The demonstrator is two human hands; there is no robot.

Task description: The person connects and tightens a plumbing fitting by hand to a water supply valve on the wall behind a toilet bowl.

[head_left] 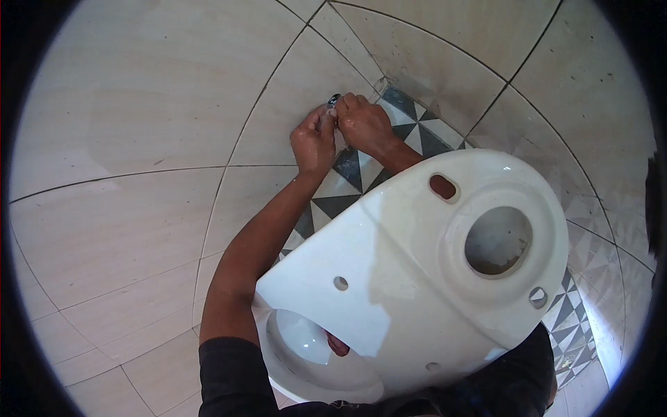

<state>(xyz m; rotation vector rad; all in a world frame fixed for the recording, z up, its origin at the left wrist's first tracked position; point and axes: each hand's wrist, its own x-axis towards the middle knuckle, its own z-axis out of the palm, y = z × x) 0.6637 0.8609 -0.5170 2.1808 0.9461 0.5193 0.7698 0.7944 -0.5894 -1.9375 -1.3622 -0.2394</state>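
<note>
Both hands meet at a small shiny metal fitting (334, 101) low on the tiled wall, near the corner. My left hand (314, 141) has its fingers pinched together at the fitting's lower left side. From the right, my right hand (364, 124) closes its curled fingers round the same spot, touching the left fingertips. Most of the fitting is hidden by the fingers. A white ceramic toilet (410, 278) lies between my body and the wall, below my right forearm, its large round opening towards the right.
Beige wall tiles (132, 90) rise on the left, and more wall tiles (445, 35) stand beyond the corner. Patterned grey and white floor tiles (337, 205) show beside the toilet and again at the lower right. A reddish object (338, 345) shows at the bowl opening.
</note>
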